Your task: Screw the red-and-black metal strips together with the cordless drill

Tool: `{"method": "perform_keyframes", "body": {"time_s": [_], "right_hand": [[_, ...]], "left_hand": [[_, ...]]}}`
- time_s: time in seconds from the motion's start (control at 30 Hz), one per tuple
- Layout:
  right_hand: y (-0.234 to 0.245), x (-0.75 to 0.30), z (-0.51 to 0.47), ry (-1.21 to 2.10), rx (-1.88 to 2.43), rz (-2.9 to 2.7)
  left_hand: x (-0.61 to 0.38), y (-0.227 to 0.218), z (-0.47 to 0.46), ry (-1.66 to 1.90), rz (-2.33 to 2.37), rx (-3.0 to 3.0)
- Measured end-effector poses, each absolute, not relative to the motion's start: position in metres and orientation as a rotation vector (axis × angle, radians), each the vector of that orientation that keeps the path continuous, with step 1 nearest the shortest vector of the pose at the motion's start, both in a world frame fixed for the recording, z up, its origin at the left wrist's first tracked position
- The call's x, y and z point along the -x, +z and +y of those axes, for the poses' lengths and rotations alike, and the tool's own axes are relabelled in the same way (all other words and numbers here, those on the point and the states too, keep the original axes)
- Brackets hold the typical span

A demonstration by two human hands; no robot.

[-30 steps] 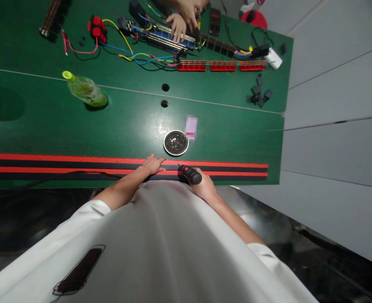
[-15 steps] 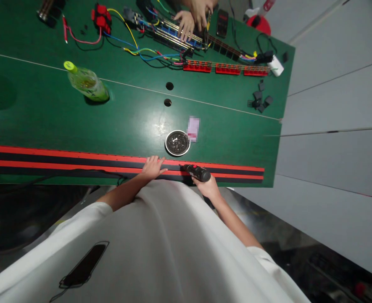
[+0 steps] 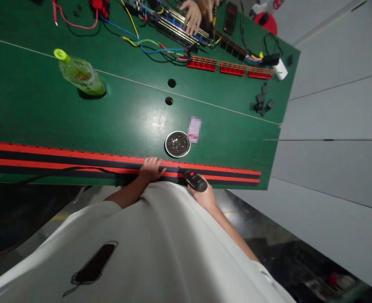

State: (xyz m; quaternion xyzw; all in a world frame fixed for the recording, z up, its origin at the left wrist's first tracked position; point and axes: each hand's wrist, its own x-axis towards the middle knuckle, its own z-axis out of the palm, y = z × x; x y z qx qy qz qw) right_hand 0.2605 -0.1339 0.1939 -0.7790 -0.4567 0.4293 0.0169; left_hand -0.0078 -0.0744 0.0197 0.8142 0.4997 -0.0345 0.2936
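My right hand (image 3: pixel 206 196) is wrapped round a black power screwdriver (image 3: pixel 196 180) with a red mark on top. The screwdriver points left and away from me. Its tip meets or hovers over a long red and black strip (image 3: pixel 230 171); contact is too small to tell. On that same strip, left of the tip, my left hand (image 3: pixel 150 169) lies with fingers stretched over the far edge and thumb pointing right. Just beyond the strip stands a round, white-rimmed dish (image 3: pixel 177 144) of small shiny dark pieces, probably screws.
A pink and white packet (image 3: pixel 194 129) touches the dish. A green-capped bottle (image 3: pixel 80 73) stands at left on the green table (image 3: pixel 135 122). Across it, another person's hand (image 3: pixel 192 19) works over wired metal bars. Red blocks (image 3: pixel 233 68) and black pieces (image 3: pixel 261 103) lie right.
The screwdriver's rear end has swung slightly left and nearer to me, with my right hand. My left hand stays on the strip. The whole view has shifted a little.
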Motion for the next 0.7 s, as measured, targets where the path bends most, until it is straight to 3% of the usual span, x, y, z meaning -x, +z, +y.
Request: {"method": "perform_keyframes", "body": {"time_s": [0.7], "right_hand": [[0.208,-0.265,-0.127,1.414,2.414,-1.676]], "left_hand": [[0.009,0.007,-0.078,0.006,1.44,-2.196]]}}
